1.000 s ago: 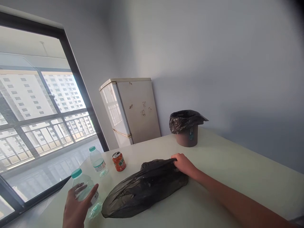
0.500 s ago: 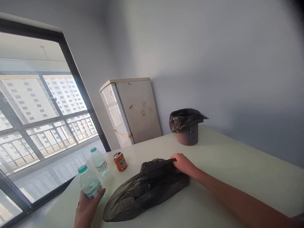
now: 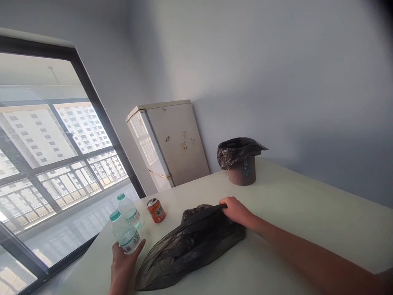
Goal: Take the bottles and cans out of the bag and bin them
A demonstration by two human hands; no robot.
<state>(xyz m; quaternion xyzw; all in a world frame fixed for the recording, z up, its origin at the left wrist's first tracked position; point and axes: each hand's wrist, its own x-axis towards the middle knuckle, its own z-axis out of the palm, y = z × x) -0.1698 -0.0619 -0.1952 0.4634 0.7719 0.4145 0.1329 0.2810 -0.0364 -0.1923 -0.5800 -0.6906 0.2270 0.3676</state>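
Note:
My left hand is wrapped round the lower part of a clear plastic bottle with a green cap, thumb on its right side. The bottle stands nearly upright, just in front of a second capped bottle. At the table's middle, my right hand pinches the upper right edge of a black plastic bag. The bag lies loosely spread, its left end thin and see-through. Behind its left part stands an orange drink can.
A brown bin lined with a black bag stands at the back of the pale table, near the wall. Beyond the table is a white fridge, with a large window at the left.
My left hand has moved right with the front bottle, closer to the other bottle and the bag. My right hand keeps its hold on the bag, nearly still.

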